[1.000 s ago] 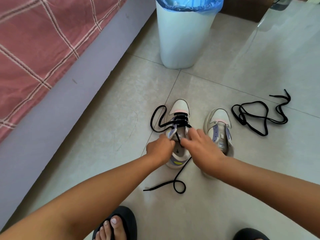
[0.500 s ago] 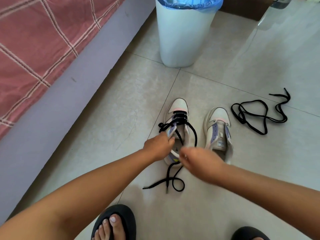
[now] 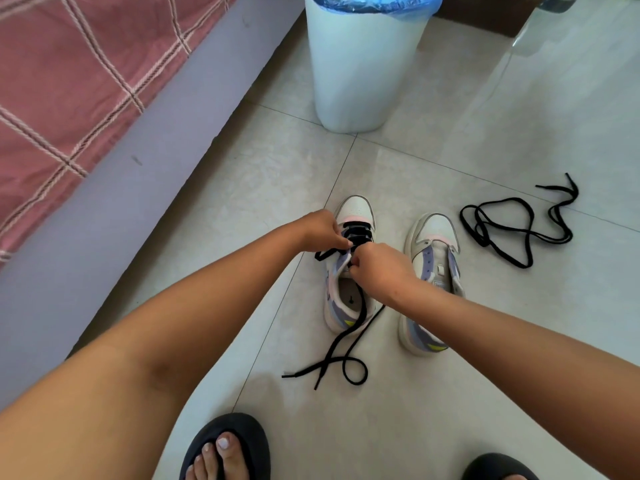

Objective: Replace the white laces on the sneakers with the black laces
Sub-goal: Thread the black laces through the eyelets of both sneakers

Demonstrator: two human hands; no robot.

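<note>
A pale tiled floor [image 3: 242,188] filled the view, with the edge of a bed [image 3: 86,98] under a red checked cover along one side and a white bin [image 3: 360,71] lined in blue standing beyond the shoes. The two sneakers sat side by side, toes pointing away from the person, probably so the eyelets faced up within easy reach.

The left sneaker [image 3: 348,299] already carried black lace [image 3: 358,233] across its lowest rows near the toe, and both loose tails ran back over the heel and lay crossed on the floor toward the sandalled feet. The left hand [image 3: 322,230] pinched a short stretch of that lace at the sneaker's outer side, seemingly keeping it taut. The right hand [image 3: 381,271] was closed at the eyelet flap; its fingertips were hidden, so whether it gripped lace or flap could not be told.

The right sneaker [image 3: 429,271] stood unlaced just beside it. The second black lace [image 3: 516,230] lay tangled on the floor beyond, likely waiting its turn. No white laces showed anywhere.
</note>
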